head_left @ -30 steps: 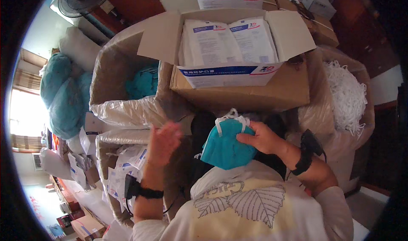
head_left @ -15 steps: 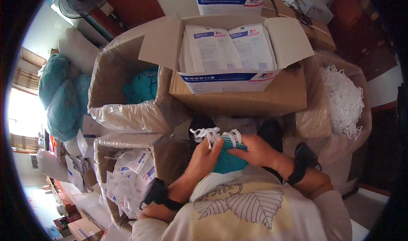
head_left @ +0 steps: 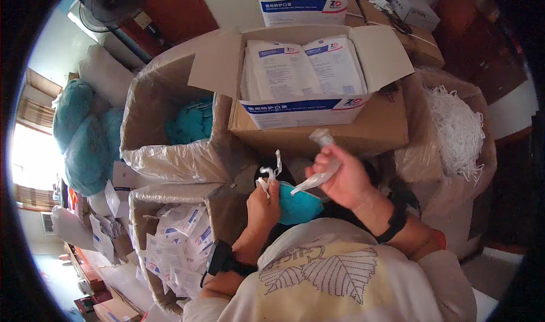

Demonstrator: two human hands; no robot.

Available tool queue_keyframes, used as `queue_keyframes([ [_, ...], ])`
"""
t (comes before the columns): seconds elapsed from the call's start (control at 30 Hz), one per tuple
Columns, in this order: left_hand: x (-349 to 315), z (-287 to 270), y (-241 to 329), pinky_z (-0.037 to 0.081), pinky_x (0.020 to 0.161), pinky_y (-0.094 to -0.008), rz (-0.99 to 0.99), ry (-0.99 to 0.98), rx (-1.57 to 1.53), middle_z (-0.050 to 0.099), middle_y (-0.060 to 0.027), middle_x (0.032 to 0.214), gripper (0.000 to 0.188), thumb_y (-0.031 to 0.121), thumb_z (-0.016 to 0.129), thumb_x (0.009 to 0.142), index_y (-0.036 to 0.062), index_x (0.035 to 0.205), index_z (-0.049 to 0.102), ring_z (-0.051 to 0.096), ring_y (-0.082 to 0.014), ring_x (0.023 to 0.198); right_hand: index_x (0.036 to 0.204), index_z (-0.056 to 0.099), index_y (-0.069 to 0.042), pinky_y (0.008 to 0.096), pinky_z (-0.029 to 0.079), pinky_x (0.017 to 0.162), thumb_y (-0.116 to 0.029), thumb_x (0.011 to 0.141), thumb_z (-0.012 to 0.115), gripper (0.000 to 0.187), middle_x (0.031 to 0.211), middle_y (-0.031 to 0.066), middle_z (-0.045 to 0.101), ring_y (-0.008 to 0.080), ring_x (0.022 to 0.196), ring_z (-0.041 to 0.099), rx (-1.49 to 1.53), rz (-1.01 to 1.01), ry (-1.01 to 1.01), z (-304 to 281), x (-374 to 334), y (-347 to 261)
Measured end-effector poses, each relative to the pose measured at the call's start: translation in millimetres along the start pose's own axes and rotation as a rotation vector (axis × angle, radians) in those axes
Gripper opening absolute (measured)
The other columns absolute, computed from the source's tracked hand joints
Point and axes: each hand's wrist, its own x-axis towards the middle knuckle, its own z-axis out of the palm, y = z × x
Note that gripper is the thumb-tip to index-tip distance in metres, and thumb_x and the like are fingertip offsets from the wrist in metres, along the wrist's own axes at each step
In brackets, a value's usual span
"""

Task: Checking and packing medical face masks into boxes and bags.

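Note:
A teal face mask (head_left: 300,204) hangs in front of my shirt, gripped along its left side by my left hand (head_left: 263,209). Loose white strap ends stick up above that thumb. My right hand (head_left: 347,177) is raised to the right of the mask, its fingers curled round white straps (head_left: 315,182). These straps stretch from the mask up to my fist, and a blurred white end pokes out above it. Whether the mask is a single piece or several stacked cannot be made out.
Ahead is an open carton (head_left: 306,113) of packaged masks on a brown box (head_left: 380,130). At left, lined boxes hold teal masks (head_left: 193,120) and white packets (head_left: 180,239). White straps (head_left: 454,132) fill a lined box at right. Teal bags (head_left: 85,151) are piled far left.
My right hand has left the mask's right side and moved up and right, drawing the white straps out. My left hand, still on the mask, has shifted slightly left.

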Motion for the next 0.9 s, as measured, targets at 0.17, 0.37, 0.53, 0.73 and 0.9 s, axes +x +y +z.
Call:
queue_keyframes([
  [0.17,4.9,-7.8,4.1,0.043,0.057,-0.0444,0.180,0.072,0.035,0.058,-0.0183,0.069,0.027,0.028,0.046,0.088,0.0037,0.082,0.055,0.057,-0.0382,0.067,0.091,0.053,-0.003,0.0388,0.044,0.070,-0.033,0.088,0.045,0.031,0.077,0.0136,0.058,0.0326,0.077,0.056,-1.824,-0.297,0.013,36.9,9.7,-10.8],
  [0.37,0.6,-11.2,-22.5,0.044,0.057,-0.0454,0.203,-0.125,0.326,0.059,-0.0171,0.069,0.027,0.030,0.048,0.086,0.0056,0.082,0.057,0.058,-0.0372,0.066,0.085,0.056,-0.009,0.0440,0.046,0.063,-0.025,0.077,0.053,0.018,0.073,0.0155,0.059,0.0358,0.072,0.058,-2.171,0.222,-0.320,2.8,-29.0,13.5],
  [0.53,-41.9,41.5,-46.0,0.045,0.057,-0.0459,0.112,-0.265,0.195,0.059,-0.0187,0.072,0.027,0.031,0.044,0.087,0.0077,0.082,0.057,0.058,-0.0377,0.065,0.079,0.056,-0.012,0.0488,0.046,0.057,-0.029,0.078,0.051,0.018,0.070,0.0175,0.059,0.0371,0.065,0.059,-2.346,0.636,-0.402,-1.6,-89.6,-17.0],
  [0.73,-55.6,54.4,-36.7,0.044,0.057,-0.0456,0.055,-0.305,0.056,0.058,-0.0213,0.072,0.035,0.033,0.040,0.089,0.0031,0.083,0.058,0.057,-0.0396,0.069,0.083,0.058,-0.013,0.0468,0.047,0.060,-0.031,0.078,0.049,0.021,0.074,0.0192,0.060,0.0357,0.070,0.060,-2.330,0.773,-0.244,15.9,-124.8,-24.9],
  [0.9,-48.2,54.8,-62.1,0.041,0.064,-0.0395,-0.256,-0.238,-0.122,0.057,-0.0233,0.074,0.042,0.035,0.036,0.091,-0.0004,0.085,0.058,0.058,-0.0332,0.075,0.097,0.057,-0.008,0.0427,0.046,0.067,-0.026,0.075,0.055,0.028,0.080,0.0168,0.060,0.0340,0.078,0.059,-2.448,0.963,0.083,31.2,-247.5,-103.8],
])
